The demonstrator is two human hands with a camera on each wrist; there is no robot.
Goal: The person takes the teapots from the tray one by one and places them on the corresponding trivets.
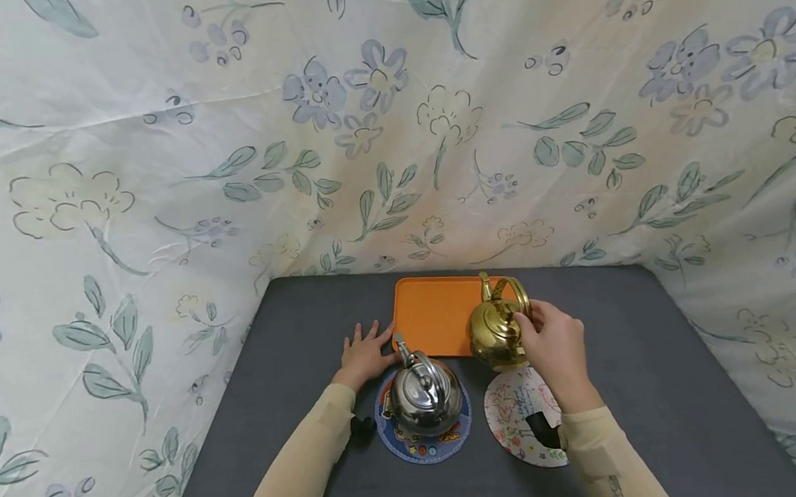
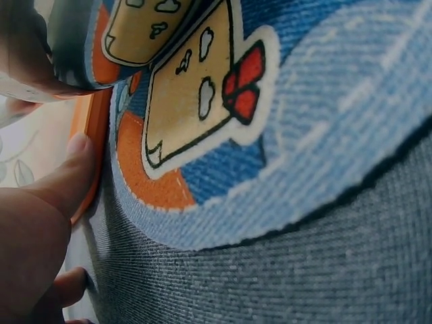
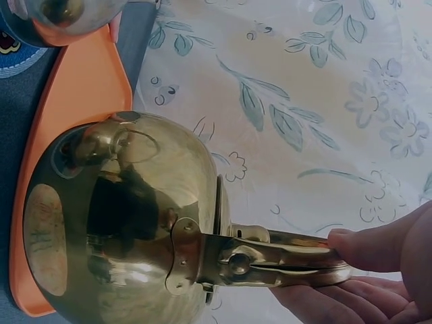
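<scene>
My right hand (image 1: 556, 349) grips the handle of a gold-coloured kettle (image 1: 496, 336), fingers and thumb wrapped on it in the right wrist view. That kettle (image 3: 135, 223) hangs over the right part of an orange tray (image 1: 431, 314). My left hand (image 1: 365, 354) lies with fingers spread beside the tray's left edge, and its thumb (image 2: 75, 152) touches the tray rim. A silver kettle (image 1: 425, 405) sits on a round blue denim-patterned mat (image 1: 425, 453), just right of the left hand. Its spout points toward the tray.
A round pale floral mat (image 1: 515, 411) lies below the gold kettle, partly hidden by the right wrist and its black strap. Grey cloth (image 1: 308, 336) covers the table. A flower-printed curtain (image 1: 365, 130) hangs behind and at both sides.
</scene>
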